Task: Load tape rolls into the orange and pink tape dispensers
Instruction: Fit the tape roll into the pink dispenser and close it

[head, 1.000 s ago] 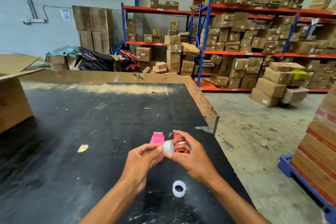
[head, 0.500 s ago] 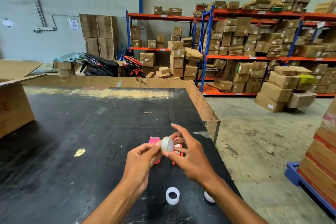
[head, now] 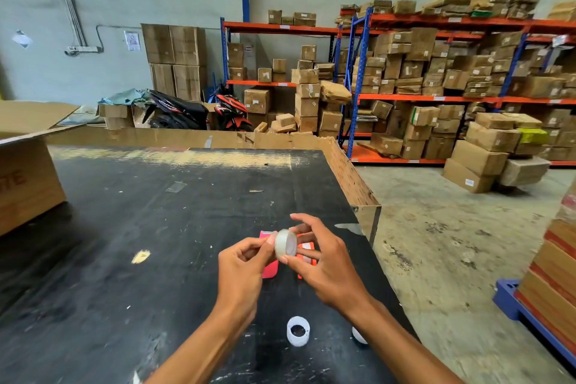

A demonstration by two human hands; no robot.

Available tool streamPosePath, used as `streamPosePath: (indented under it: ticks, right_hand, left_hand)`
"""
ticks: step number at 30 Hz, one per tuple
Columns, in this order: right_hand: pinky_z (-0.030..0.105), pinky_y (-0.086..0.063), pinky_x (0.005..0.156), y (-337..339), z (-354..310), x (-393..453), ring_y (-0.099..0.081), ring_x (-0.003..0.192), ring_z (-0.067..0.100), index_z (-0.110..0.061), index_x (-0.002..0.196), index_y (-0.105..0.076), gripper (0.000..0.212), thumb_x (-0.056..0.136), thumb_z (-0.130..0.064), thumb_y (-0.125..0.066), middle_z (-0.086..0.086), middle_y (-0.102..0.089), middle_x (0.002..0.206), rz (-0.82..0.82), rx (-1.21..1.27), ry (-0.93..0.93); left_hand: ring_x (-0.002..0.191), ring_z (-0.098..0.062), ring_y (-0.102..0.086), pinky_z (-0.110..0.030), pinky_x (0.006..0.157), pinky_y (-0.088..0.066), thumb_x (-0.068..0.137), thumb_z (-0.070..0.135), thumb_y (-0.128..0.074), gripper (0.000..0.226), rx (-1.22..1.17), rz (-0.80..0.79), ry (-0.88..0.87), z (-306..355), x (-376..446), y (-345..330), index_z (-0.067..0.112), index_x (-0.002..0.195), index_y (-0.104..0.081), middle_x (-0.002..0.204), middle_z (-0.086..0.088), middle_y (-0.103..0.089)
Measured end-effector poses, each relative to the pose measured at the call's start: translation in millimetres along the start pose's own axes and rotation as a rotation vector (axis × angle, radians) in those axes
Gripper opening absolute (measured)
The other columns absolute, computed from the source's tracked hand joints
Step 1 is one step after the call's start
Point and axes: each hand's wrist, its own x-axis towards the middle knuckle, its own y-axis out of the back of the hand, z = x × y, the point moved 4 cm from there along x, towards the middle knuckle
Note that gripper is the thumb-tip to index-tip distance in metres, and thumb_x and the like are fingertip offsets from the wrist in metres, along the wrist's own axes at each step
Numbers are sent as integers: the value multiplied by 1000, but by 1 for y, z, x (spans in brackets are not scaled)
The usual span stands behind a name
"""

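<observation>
Head view shows your two hands meeting above the black worktop (head: 124, 243). Your right hand (head: 327, 268) pinches one clear tape roll (head: 285, 242) in its fingers; your left hand (head: 243, 262) fingers press its rim. Two dispensers lie beneath, mostly hidden: one pink (head: 269, 271), one orange (head: 307, 251). Near you sit one white roll (head: 298, 331) and another roll (head: 358, 335), half hidden by your right forearm.
</observation>
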Motion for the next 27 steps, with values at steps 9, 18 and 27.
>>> streamPosePath:
  ticks: [9, 18, 27]
  right_hand:
    - [10, -52, 84, 6, -8, 3, -58, 100, 4, -26, 123, -49, 56, 77, -12, -78, 1, -61, 107, 19, -83, 91]
    - [41, -58, 77, 7, -10, -1, -64, 90, 20, -31, 129, -41, 58, 81, -23, -72, -1, -59, 112, -36, -381, 233]
    - [37, -55, 83, 3, -15, 10, -61, 101, 23, -16, 139, -40, 64, 81, -10, -67, 6, -62, 115, -7, -530, 235]
  left_hand:
    - [68, -12, -71, -18, 64, -56, 81, 13, -71, 10, 83, -28, -100, 18, 2, -5, 6, 76, -76, 75, -12, -78]
    - [71, -11, -71, -15, 66, -56, 81, 10, -70, 12, 63, -76, -99, 12, -1, -8, 13, 72, -78, 80, -14, -78]
    - [81, -30, -73, -53, 78, -55, 81, 22, -74, 12, 246, -183, -65, 11, 4, -12, 21, 92, -78, 84, -2, -80]
